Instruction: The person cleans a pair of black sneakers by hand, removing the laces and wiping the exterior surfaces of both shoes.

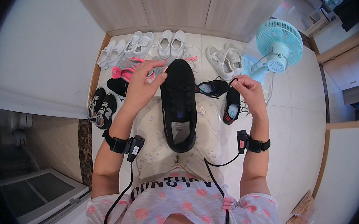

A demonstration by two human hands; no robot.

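Observation:
A black lace-up shoe [178, 102] lies sole down over my lap, its toe pointing away from me. My left hand [144, 81] is at the left side of the toe, thumb and forefinger apart, with the thumb tip at the shoe's edge. My right hand [247, 90] is raised to the right of the shoe. Between its thumb and forefinger it pinches a black shoelace [234, 79]; where the lace runs is hard to follow against the dark shoes behind. A black sneaker with red stripes [232, 105] stands on the floor below that hand, beside another black shoe [212, 88].
White shoes [172, 44] line the cabinet [173, 7]. Pink-and-grey sneakers [124, 72] and black-and-white sneakers [105, 109] stand at the left, more white shoes [224, 60] at the right. A light-blue fan [278, 47] stands beyond my right hand. Cables [215, 179] run from my wrist bands.

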